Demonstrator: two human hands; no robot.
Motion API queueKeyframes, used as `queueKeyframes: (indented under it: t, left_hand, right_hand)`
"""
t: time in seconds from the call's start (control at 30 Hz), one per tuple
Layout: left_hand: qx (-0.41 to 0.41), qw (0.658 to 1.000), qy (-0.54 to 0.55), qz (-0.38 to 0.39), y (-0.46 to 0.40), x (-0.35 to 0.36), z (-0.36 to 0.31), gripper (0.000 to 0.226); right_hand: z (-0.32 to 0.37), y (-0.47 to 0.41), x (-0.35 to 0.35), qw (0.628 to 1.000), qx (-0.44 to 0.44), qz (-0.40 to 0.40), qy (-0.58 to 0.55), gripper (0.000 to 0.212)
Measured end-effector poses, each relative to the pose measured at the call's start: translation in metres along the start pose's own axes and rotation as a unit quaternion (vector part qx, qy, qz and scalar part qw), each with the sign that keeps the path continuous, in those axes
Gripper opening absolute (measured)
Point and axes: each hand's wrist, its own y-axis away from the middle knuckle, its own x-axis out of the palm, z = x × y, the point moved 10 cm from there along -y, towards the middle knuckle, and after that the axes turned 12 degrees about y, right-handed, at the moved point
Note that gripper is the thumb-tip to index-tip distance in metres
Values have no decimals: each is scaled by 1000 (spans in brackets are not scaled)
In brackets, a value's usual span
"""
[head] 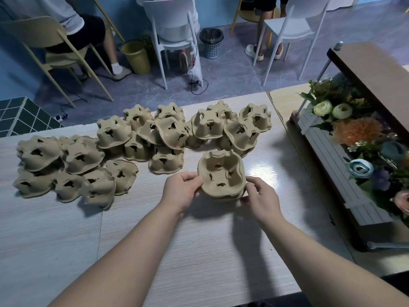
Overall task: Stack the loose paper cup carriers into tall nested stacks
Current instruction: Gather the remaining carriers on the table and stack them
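A small nested stack of tan pulp cup carriers point(222, 173) sits cup-side up near the middle of the pale wooden table point(66, 229). My left hand point(182, 188) pinches its left rim, and my right hand point(262, 198) grips its lower right edge. Several loose carriers lie upside down behind it: a heap at the far centre point(168, 131), another at the far right point(239, 127), and a group at the left point(64, 167).
A long planter box of artificial flowers point(354, 151) stands along the table's right side under a brown shelf point(376, 69). Beyond the far edge are chairs point(174, 29), seated people's legs, a yellow bucket point(135, 56) and a small waste bin point(211, 42).
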Motion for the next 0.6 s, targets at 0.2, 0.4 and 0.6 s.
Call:
queueKeyframes:
  t: [0.2,0.4,0.6]
  left_hand:
    - [14,999,-32,-8,-3,-2,2,13]
    - [40,992,-114,-24,-10,-11,4,10]
    - [73,984,-147,-73,-14,-29,-15,16]
  right_hand:
    - [5,0,0,1000,-8,0,-20,26]
    - [8,-3,6,1000,-13,14,0,25]
    - [16,-9,15,1000,-11,15,13,28]
